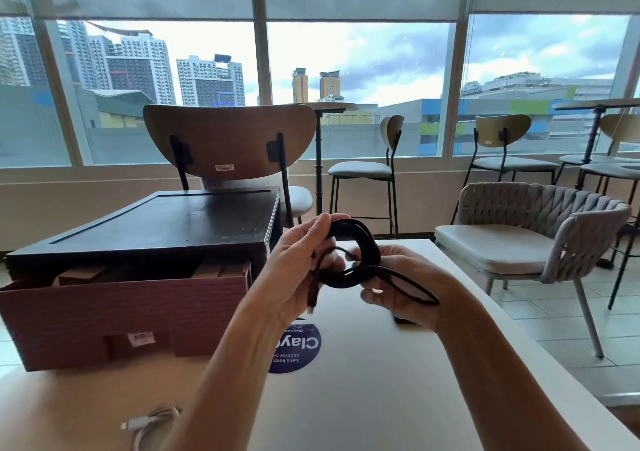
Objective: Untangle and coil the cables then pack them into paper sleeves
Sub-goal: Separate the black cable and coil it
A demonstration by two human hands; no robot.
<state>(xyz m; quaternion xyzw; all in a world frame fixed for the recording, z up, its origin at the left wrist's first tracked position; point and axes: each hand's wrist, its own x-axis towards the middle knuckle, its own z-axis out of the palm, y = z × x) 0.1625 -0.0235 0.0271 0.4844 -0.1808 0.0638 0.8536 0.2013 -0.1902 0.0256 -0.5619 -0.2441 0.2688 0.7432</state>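
Observation:
A black cable [360, 242] is wound into a small coil and held up above the white table [398, 381]. My left hand [294, 270] grips the coil's left side, thumb over the top, and a plug end dangles below its fingers. My right hand [405, 288] holds the coil's lower right, where a loose loop trails over the wrist. A white cable [152, 423] with its plug lies on the table by my left forearm. Brown paper sleeves [214, 270] stand inside the reddish-brown box [114, 315] at the left.
A dark tray-like lid [156, 225] lies on top of the box. A round blue sticker [298, 350] is on the table under my hands. A wooden-backed chair [228, 139] stands behind the box and a woven grey armchair [526, 236] to the right.

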